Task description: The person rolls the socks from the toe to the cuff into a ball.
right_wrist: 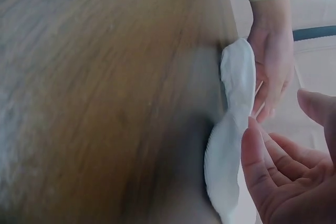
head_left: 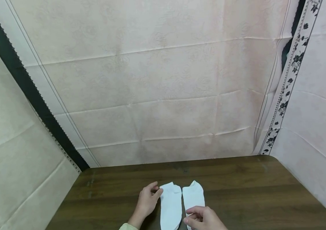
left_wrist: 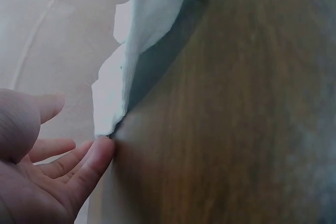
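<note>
Pale, creased sheets [head_left: 163, 80] are hanging around us, and we are working at a dark brown wooden table [head_left: 252, 195]. Near its close side, between our hands, the white left sock [head_left: 170, 207] and the white right sock [head_left: 194, 195] are lying lengthwise, just beside each other. We are judging them very light, soft and limp, neither slippery nor fragile, likely to crumple under a push. For taking hold, we are favouring a light pinch through all the layers at an edge, since a one-layer grip could stretch the knit.

Our left hand [head_left: 147, 199] is resting at the left sock's outer edge, toward the far end, its thumb standing apart from loosely extended fingers; a fingertip is touching the fabric without pinching it. Our right hand [head_left: 204, 218] is lying over the right sock's nearer part, relaxed and gently bent, thumb apart. We are seeing no pinch there, and cannot tell whether its fingertips are pressing the cloth.
</note>
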`<state>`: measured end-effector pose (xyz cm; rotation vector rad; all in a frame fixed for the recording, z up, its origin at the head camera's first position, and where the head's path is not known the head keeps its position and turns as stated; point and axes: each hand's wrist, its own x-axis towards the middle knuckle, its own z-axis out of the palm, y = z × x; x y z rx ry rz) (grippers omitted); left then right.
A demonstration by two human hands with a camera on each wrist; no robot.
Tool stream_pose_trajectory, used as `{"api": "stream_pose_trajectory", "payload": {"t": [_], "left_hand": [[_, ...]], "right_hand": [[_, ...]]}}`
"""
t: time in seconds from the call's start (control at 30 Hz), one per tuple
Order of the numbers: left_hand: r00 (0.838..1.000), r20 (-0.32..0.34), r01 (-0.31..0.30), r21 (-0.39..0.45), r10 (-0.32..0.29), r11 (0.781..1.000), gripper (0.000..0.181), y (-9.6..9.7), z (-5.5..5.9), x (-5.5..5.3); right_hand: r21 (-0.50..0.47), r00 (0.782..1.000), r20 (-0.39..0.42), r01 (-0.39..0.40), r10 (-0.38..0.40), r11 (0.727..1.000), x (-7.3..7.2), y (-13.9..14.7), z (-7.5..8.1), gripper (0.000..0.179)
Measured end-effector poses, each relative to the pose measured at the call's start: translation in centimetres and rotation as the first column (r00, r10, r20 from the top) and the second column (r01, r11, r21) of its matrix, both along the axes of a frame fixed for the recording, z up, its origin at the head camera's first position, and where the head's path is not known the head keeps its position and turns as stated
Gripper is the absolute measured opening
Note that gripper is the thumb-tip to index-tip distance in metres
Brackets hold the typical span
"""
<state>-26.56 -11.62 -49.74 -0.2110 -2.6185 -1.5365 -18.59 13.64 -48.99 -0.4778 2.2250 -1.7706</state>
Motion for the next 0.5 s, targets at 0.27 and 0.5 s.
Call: {"api": "stream_pose_trajectory", "payload": {"t": [0.27, 0.5], "left_hand": [[1.0, 0.017, 0.007, 0.059, -0.009, 0.998, 0.049, 0.4, -0.1, -0.4], [1.0, 0.018, 0.007, 0.067, -0.008, 0.998, 0.048, 0.6, -0.1, -0.7]], "right_hand": [[0.037, 1.0, -0.018, 0.0, 0.001, 0.999, -0.4, -1.0, 0.1, 0.029], [0.056, 0.999, -0.048, 0.0, 0.003, 0.998, -0.7, -1.8, 0.1, 0.027]]}}
